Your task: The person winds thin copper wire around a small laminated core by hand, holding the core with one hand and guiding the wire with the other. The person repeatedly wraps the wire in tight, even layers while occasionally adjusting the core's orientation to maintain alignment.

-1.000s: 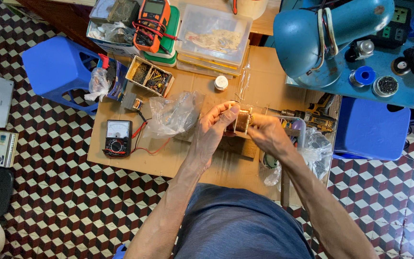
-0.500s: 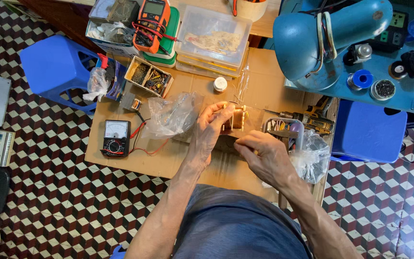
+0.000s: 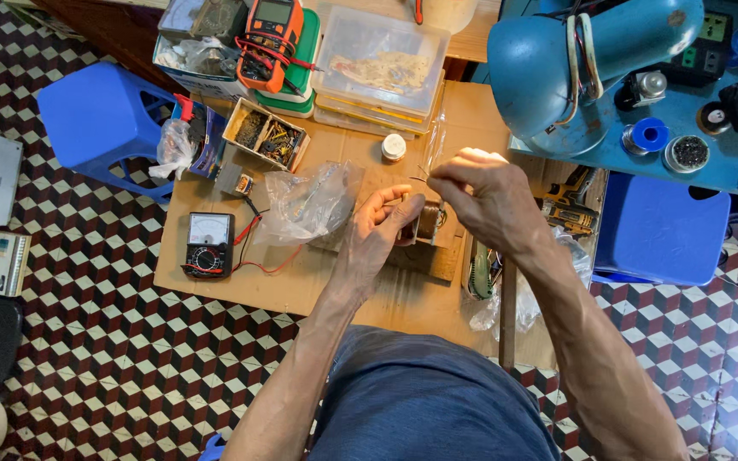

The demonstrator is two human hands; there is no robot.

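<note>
A low wooden bench point(image 3: 215, 282) spreads parts within reach. Centred on it, a small brown transformer point(image 3: 428, 224) sits on a wooden block, steadied by the left hand point(image 3: 377, 235), fingers curled against its side. The right hand point(image 3: 480, 201) hovers above, fingertips pinched, seemingly on a thin wire point(image 3: 420, 178), lifted clear for working. An analog multimeter point(image 3: 208, 244) waits left.

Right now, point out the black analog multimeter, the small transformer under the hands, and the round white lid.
black analog multimeter point(image 3: 208, 245), head view, on its dial face.
small transformer point(image 3: 428, 222), head view, on its brown winding.
round white lid point(image 3: 394, 147), head view, on its top.
</note>
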